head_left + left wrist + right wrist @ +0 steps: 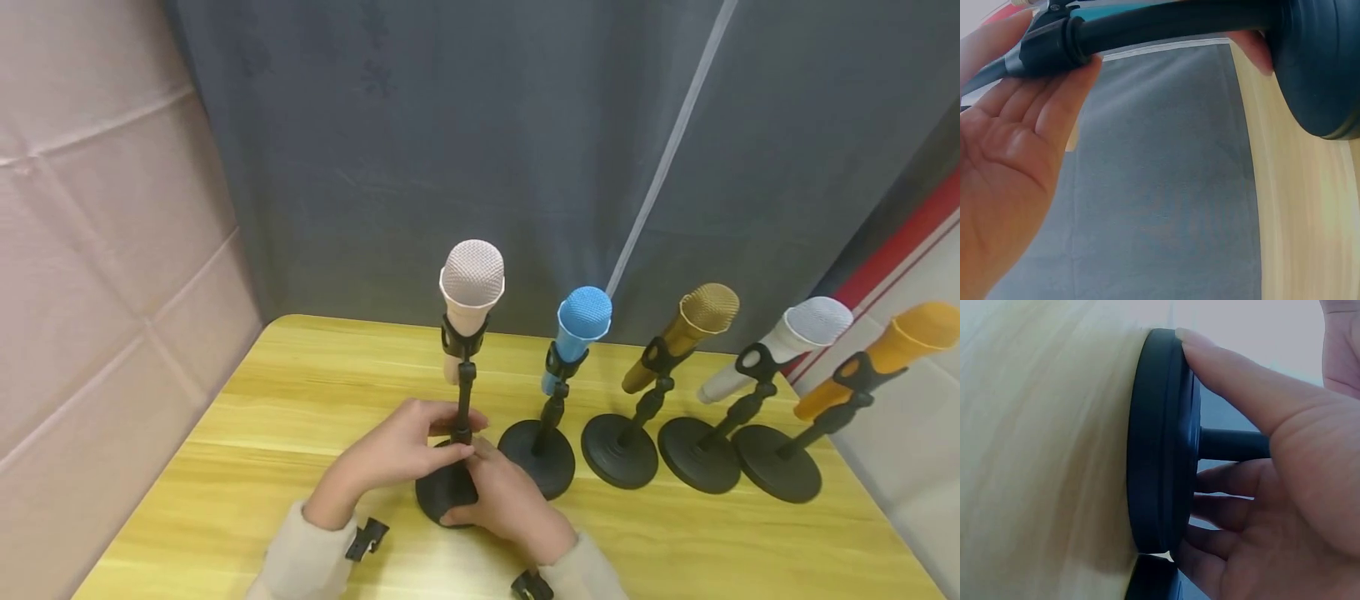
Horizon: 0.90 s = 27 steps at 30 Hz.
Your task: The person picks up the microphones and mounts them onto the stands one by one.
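Observation:
A pale pink microphone [472,279] sits in the clip of a black desk stand [465,396] on the wooden table. My left hand [408,450] holds the stand's pole low down, thumb on one side of its collar [1054,47] and fingers on the other. With my right hand [513,500] I grip the round black base [1163,444], thumb at its near rim and fingers at the opposite side. The base stands on the tabletop. Just right of it is a blue microphone [585,321] on a similar stand.
Further right, a gold microphone [701,317], a white microphone [806,329] and an orange microphone [915,333] lean in matching stands. A dark grey curtain [420,150] hangs behind the table [300,392]. A pale panelled wall [97,275] borders the left side.

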### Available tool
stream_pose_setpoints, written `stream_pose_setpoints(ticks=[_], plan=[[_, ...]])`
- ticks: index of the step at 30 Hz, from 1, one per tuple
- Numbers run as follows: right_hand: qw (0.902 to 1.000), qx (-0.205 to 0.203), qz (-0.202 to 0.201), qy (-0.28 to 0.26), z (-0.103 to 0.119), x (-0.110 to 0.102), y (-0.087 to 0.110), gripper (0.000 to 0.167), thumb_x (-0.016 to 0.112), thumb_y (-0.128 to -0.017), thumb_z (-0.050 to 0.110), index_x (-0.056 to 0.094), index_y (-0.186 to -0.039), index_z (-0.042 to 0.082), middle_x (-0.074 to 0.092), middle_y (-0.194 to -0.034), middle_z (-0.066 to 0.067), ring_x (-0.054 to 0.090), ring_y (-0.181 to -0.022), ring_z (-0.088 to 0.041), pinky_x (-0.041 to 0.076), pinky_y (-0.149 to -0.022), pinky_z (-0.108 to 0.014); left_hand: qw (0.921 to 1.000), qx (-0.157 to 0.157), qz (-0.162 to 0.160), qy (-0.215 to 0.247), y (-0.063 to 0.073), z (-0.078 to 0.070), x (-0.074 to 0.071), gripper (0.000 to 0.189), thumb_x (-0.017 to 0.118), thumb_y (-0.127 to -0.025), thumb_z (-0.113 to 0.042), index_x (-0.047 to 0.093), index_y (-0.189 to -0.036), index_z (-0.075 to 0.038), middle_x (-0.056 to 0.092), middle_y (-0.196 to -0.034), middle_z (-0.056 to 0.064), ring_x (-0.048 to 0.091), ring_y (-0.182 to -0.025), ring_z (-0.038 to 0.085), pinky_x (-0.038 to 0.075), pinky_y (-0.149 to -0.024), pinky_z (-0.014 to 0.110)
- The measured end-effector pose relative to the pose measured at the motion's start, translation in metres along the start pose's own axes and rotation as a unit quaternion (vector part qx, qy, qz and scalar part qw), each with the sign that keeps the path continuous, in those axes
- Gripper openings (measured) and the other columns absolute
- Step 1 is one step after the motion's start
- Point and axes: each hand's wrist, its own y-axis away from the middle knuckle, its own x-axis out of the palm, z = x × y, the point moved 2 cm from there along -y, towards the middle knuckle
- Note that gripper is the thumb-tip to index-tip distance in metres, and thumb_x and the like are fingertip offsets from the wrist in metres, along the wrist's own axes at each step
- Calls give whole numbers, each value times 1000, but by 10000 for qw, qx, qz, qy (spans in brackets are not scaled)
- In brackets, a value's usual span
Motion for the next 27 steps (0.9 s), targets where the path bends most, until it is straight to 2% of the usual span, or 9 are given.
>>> stream_pose_setpoints(ticks=[4,10,20,27], plan=[[9998,-10,108,179,0,0,1,95,88,-75,47,44,-153,15,47,-156,-6,51,-140,-23,51,-107,-43,9999,-39,83,99,0,4,-1,24,66,-98,-19,71,-122,-16,75,-119,-1,70,-116,15,55,-103,32],[9994,5,58,344,-1,1,0,94,87,-75,50,47,-152,14,50,-153,-5,52,-138,-22,51,-107,-43,9991,-103,115,402,0,4,-3,23,68,-98,-18,71,-120,-13,75,-118,9,72,-111,17,55,-98,26],[9994,30,39,334,-2,0,1,93,87,-75,50,49,-150,12,51,-152,-7,54,-137,-23,52,-106,-43,9986,-67,175,496,-1,3,-3,21,68,-98,-16,71,-117,-8,75,-116,12,73,-107,16,56,-93,22],[9995,109,148,242,-1,1,1,93,86,-75,52,49,-150,11,46,-157,-8,52,-139,-26,51,-106,-45,9982,-135,206,542,0,4,-3,22,69,-97,-20,71,-116,-10,75,-115,12,73,-105,10,57,-89,20]])
